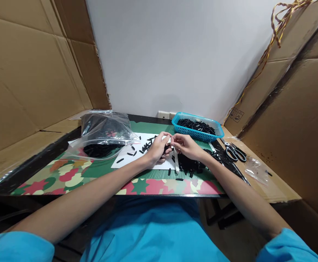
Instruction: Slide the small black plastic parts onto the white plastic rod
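Observation:
My left hand (159, 150) is curled over the white sheet (120, 164), with small black pieces partly visible between its fingers. My right hand (185, 146) meets it at the fingertips, thumb and forefinger pinched together; whatever they grip is too small to make out. Several slim black pieces (146, 146) lie loose on the sheet, left of my left hand. Below my right hand spreads a dark pile of the same pieces (190, 165), beside a narrow pale strip (177, 163).
A blue basket (210, 137) of black pieces stands behind my right hand. To the left lies a clear zip bag (107, 125) with black pieces inside. Scissors (234, 152) and a small plastic bag (257, 170) rest at the right. Cardboard walls (298, 120) flank the patterned table (66, 176).

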Action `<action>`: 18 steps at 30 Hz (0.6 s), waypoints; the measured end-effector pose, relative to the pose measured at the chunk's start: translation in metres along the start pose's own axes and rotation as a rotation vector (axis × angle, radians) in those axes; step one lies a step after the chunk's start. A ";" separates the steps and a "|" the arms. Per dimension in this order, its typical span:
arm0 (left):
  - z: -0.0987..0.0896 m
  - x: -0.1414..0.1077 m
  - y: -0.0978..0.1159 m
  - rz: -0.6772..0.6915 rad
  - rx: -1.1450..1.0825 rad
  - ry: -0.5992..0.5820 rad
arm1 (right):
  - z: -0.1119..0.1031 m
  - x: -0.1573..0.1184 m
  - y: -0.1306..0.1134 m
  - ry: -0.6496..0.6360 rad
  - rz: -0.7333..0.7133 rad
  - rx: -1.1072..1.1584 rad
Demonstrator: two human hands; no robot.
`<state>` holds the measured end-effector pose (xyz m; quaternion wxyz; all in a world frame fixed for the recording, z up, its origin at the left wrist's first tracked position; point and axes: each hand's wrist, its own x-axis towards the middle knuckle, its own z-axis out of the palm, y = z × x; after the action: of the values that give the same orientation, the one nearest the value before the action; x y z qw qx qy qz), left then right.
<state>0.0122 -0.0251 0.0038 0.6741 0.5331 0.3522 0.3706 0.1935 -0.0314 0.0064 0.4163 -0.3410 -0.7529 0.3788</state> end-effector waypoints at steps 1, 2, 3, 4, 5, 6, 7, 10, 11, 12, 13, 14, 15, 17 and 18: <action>0.000 0.000 0.000 0.001 0.003 0.000 | -0.002 0.000 0.001 0.036 -0.002 -0.001; 0.000 0.000 0.001 0.002 0.006 -0.003 | -0.004 0.000 0.003 0.076 -0.004 -0.003; 0.000 -0.001 0.001 0.002 0.009 -0.008 | -0.006 -0.001 0.004 0.117 -0.005 -0.004; 0.000 -0.001 0.001 0.002 0.012 -0.015 | -0.009 -0.001 0.005 0.153 -0.007 -0.004; 0.001 -0.001 0.001 0.002 0.014 -0.022 | -0.011 -0.001 0.006 0.181 -0.008 -0.003; 0.001 -0.001 0.001 0.001 0.015 -0.028 | -0.013 -0.001 0.006 0.200 -0.009 -0.002; 0.001 -0.002 0.002 0.002 0.016 -0.032 | -0.014 -0.001 0.007 0.210 -0.008 0.000; 0.001 -0.002 0.002 0.003 0.021 -0.032 | -0.014 -0.001 0.007 0.199 -0.001 0.007; 0.001 -0.002 0.002 0.002 0.023 -0.031 | -0.014 -0.001 0.008 0.190 0.003 0.011; 0.001 -0.002 0.002 0.000 0.026 -0.031 | -0.013 -0.001 0.008 0.181 0.006 0.015; 0.001 -0.002 0.002 -0.002 0.030 -0.031 | -0.013 -0.001 0.009 0.174 0.010 0.020; 0.001 -0.001 0.002 -0.003 0.032 -0.032 | -0.013 0.000 0.009 0.167 0.014 0.024; 0.001 -0.001 0.002 -0.002 0.033 -0.031 | -0.013 0.001 0.010 0.160 0.020 0.027; 0.001 0.001 0.003 0.003 0.031 -0.028 | -0.015 0.002 0.011 0.142 0.034 0.028; 0.001 0.001 0.003 0.009 0.030 -0.026 | -0.016 0.003 0.011 0.130 0.043 0.027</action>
<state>0.0136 -0.0240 0.0072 0.6690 0.5494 0.3464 0.3614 0.2084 -0.0187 0.0037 0.4606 -0.3755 -0.7116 0.3747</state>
